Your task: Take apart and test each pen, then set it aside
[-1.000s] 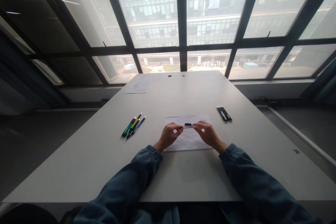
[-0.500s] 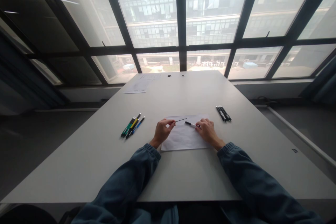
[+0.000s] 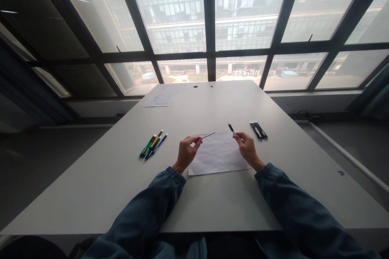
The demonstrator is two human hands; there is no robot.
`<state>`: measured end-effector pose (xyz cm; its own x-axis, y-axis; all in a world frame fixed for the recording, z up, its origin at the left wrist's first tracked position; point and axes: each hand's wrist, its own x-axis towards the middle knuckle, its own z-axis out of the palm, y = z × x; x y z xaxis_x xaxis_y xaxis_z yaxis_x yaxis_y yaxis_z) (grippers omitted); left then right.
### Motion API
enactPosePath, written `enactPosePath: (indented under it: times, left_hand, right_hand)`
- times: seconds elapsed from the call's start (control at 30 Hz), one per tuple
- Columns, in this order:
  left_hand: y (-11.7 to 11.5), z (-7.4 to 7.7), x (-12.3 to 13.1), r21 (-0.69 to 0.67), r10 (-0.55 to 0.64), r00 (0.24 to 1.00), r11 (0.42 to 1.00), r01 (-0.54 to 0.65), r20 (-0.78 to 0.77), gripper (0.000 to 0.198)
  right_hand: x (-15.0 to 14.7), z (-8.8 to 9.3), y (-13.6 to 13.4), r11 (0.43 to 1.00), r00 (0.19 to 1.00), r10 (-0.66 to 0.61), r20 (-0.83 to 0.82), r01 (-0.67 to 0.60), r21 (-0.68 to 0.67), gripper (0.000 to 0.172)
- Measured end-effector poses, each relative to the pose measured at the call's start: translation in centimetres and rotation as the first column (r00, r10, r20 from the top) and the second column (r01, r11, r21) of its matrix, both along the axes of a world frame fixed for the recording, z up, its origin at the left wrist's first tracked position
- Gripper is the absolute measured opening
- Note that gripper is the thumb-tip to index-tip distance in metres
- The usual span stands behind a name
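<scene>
My left hand [image 3: 187, 150] pinches a thin dark pen refill [image 3: 209, 135] between thumb and fingertips, its free end slanting up and to the right. In my right hand [image 3: 245, 145] is a pen barrel [image 3: 231, 129], white with a black end, tilted up and to the left. Both hands are over a white sheet of paper [image 3: 217, 156] on the table, and the refill and barrel are apart. Several black pens [image 3: 259, 131] lie side by side to the right of my right hand. To the left of my left hand lie several pens in green, yellow, blue and black [image 3: 152, 145].
The white table [image 3: 219, 206] reaches to the windows. Printed sheets [image 3: 159, 98] lie at its far left corner. A small dark round spot [image 3: 195, 86] shows near the far edge, and a small dark mark [image 3: 340, 173] at the right edge.
My right hand has picked the pen barrel up off the paper, turning its black end upward and moving slightly right. My left hand holds the refill almost where it was. The paper has shifted slightly.
</scene>
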<state>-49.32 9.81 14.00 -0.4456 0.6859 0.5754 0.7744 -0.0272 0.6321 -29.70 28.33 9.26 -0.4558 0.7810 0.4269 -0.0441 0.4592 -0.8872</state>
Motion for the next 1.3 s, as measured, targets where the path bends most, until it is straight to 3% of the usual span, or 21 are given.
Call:
enactPosePath:
  times: [0.1,0.37,0.7,0.93,1.07,1.3]
  left_hand:
    - [-0.2,0.3,0.2,0.012,-0.005,1.0,1.0,0.005,-0.001,0.019]
    - [-0.2,0.5,-0.2,0.005,-0.021,0.997,1.0,0.022,-0.081,0.018]
    - [-0.2,-0.2,-0.3,-0.037,-0.041,0.98,0.999,0.035,-0.192,0.016]
    - [-0.3,0.3,-0.5,-0.118,-0.035,0.929,0.993,-0.009,-0.369,0.018]
    - [0.2,0.0,0.2,-0.134,-0.111,0.941,0.988,0.071,-0.32,0.016]
    - [0.7,-0.5,1.1,-0.117,-0.186,0.96,0.979,0.165,-0.207,0.011]
  right_hand:
    - [-0.1,-0.1,-0.1,0.994,0.996,0.071,-0.05,-0.075,-0.077,0.03]
    - [0.2,-0.1,0.1,0.973,0.992,0.013,0.123,-0.041,0.227,0.02]
    - [0.5,0.1,-0.1,0.938,0.989,-0.028,0.144,-0.024,0.346,0.018]
    - [1.2,1.9,-0.2,0.814,0.935,-0.159,0.316,-0.057,0.578,0.019]
    - [1.0,2.5,-1.2,0.776,0.913,-0.118,0.392,-0.162,0.61,0.018]
    - [0.4,2.4,-2.5,0.78,0.913,-0.045,0.406,-0.222,0.585,0.019]
